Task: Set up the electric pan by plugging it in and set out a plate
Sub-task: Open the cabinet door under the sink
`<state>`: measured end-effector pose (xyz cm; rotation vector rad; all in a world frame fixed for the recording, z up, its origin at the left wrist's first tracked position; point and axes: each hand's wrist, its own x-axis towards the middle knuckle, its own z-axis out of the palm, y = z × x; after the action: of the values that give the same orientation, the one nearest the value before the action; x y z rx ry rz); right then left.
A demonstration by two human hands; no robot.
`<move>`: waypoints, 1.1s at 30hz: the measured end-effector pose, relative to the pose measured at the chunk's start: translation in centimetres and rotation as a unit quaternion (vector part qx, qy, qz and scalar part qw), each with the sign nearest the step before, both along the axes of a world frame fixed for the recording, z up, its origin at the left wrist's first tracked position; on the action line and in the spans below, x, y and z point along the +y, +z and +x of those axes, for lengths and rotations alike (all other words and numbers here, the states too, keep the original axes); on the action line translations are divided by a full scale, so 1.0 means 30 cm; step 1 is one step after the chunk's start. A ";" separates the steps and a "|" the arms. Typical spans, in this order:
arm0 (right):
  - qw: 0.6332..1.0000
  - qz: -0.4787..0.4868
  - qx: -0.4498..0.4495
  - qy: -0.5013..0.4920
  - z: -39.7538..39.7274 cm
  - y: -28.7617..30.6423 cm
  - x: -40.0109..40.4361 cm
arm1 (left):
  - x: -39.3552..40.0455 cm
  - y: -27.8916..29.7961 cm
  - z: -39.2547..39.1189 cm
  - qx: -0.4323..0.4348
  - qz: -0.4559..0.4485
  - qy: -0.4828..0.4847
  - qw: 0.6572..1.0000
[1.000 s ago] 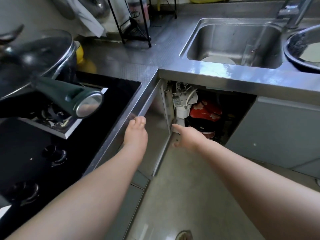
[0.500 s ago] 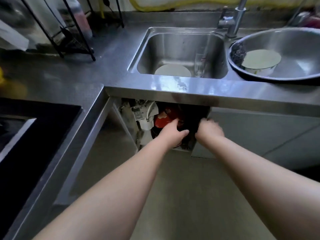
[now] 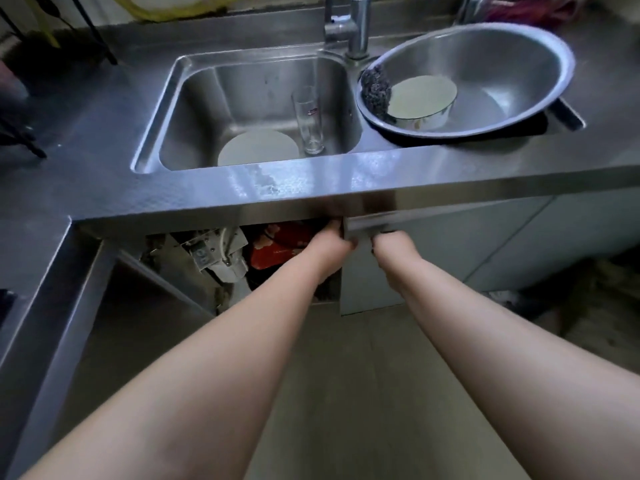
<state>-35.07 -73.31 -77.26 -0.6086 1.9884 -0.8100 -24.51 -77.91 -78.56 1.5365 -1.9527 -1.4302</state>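
A red and black appliance (image 3: 278, 247) sits inside the open cabinet under the sink, partly hidden by my left arm. Both hands are at the top corner of the grey right cabinet door (image 3: 367, 285). My left hand (image 3: 327, 249) curls round the door's left edge from inside the opening, fingertips hidden. My right hand (image 3: 394, 249) is closed on the door's top edge from the front. A white plate (image 3: 258, 150) lies flat in the sink (image 3: 166, 109).
A tall glass (image 3: 309, 119) stands in the sink beside the plate. A large steel basin (image 3: 519, 64) at the right holds a white bowl (image 3: 420, 98) and a dark scrubber (image 3: 375, 86). The faucet (image 3: 356, 26) stands behind. White plumbing parts (image 3: 221, 254) fill the cabinet's left side.
The view swung right from the stove to the sink. Both hands moved from the left cabinet door into the opening, then onto the right door's top corner.
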 end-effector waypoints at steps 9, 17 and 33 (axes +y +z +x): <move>0.995 0.019 -0.022 -0.094 0.016 0.067 0.216 | 0.248 0.075 -0.006 -0.123 -0.012 -0.108 0.986; 0.999 0.034 0.019 -0.031 -0.102 0.108 0.596 | 0.540 0.103 -0.087 -0.132 0.088 -0.119 0.980; 0.985 0.056 0.124 -0.101 -0.611 0.094 1.053 | 1.083 0.110 -0.677 -0.063 0.037 -0.288 0.955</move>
<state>-53.39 -41.73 -74.43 -0.4639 2.3365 -0.7650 -44.82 -45.43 -75.27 1.1497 -2.5984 -1.6577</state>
